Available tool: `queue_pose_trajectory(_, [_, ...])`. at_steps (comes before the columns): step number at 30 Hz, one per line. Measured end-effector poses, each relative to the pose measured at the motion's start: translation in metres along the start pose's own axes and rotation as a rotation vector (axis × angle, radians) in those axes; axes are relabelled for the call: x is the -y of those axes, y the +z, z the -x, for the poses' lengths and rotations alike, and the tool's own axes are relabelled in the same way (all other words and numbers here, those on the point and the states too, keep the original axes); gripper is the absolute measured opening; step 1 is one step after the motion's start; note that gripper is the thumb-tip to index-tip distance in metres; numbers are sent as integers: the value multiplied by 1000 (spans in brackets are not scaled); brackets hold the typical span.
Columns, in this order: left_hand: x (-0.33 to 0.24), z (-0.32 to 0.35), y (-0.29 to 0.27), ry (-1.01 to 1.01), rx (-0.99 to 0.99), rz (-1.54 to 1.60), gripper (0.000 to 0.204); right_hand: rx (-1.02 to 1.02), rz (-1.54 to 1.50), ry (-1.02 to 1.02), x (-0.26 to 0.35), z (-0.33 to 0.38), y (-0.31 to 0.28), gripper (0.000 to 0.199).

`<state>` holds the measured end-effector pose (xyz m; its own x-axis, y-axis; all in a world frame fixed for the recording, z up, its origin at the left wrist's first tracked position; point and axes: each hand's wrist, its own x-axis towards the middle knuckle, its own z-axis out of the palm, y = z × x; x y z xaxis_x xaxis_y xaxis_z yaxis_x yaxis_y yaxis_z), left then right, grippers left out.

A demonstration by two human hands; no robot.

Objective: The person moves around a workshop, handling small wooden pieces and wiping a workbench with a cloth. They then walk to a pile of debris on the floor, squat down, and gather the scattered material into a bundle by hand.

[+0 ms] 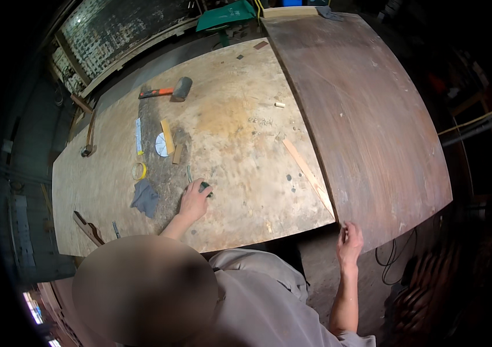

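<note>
Where the pale worktable (pixel 240 202) spreads across the left of the frame, a long wooden-handled tool (pixel 91 132) lies at its far left, with a dark brown wooden piece (pixel 87 228) and a slim bluish stick (pixel 116 229) at the lower left. Next come a pale ruler-like strip (pixel 138 132), a yellow ring (pixel 143 170) just below it, and a crumpled grey cloth (pixel 144 199). A white disc (pixel 160 146) lies partly under a narrow wooden slat (pixel 167 136), near a shorter wood block (pixel 177 154), while an orange-handled mallet (pixel 182 88) rests in the upper left. Left of centre, the left hand (pixel 194 200) has its fingers bent nearly closed around a small dark green object (pixel 206 188) on the tabletop. Right of centre lie a short peg (pixel 279 104) and, slanting toward the table's edge, a thin wooden lath (pixel 306 173). At the lower right, the right hand (pixel 350 240) has loosely curled fingers beside the near edge of a brown panel (pixel 367 127); whether they grip or touch it, I cannot tell.
</note>
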<state>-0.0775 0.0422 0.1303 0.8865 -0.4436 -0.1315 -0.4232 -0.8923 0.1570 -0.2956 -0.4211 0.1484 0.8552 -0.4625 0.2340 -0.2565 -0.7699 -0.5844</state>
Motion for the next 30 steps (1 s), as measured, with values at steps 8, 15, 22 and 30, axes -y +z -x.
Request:
queue_pose_trajectory(8, [-21, -155, -10, -44, -302, 221, 29, -147, 378, -49, -69, -108, 59, 32])
queue_pose_trajectory(15, [-136, -361, 17, 255, -342, 204, 33, -135, 407, -25, -76, -114, 74, 37])
queue_pose_trajectory(22, [-50, -388, 1, -16, -198, -95, 25, -135, 435, 3, -71, -110, 71, 36])
queue_pose_trajectory(30, [45, -192, -35, -292, -616, 50, 14, -157, 452, -67, -64, -115, 73, 33])
